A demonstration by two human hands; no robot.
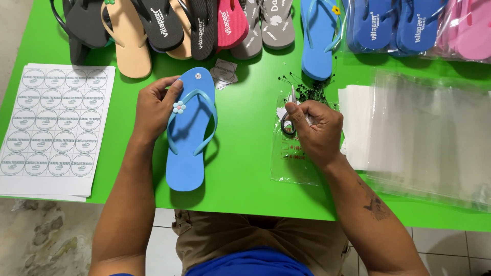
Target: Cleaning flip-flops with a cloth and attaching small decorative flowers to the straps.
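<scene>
1. A bright green flat table top (245, 168) is carrying every item in the head view.
2. A stack of clear plastic bags (434, 138) is lying at the 3 o'clock side of the table, with a pile of white paper sheets (353, 122) just beside it toward the centre.
3. A white sheet of round printed stickers (53, 128) is lying at 9 o'clock, partly overhanging the near table edge.
4. A row of mixed foam flip-flops (179, 25) in black, tan, pink and grey is running across 11 to 12 o'clock; a second light blue flip-flop with a yellow flower (317, 36) is sitting at 1 o'clock, and bagged blue and pink pairs (409, 25) are resting at 2 o'clock.
5. A light blue foam flip-flop with a small pale flower charm on its strap (188, 133) is lying flat just left of centre, toe pointing to 12 o'clock.
6. The left hand (156, 107) is resting on the 9 o'clock edge of this flip-flop, fingers spread loosely over the toe end and touching the strap near the charm, not clamping it.
7. The right hand (314, 130) is working at 2 o'clock from centre, fingers curled together around small black-handled scissors (287, 125), over a small clear printed bag (294, 158).
8. A cluster of thin black plastic tag pins (307, 89) is lying just beyond the right hand at 12 o'clock.
</scene>
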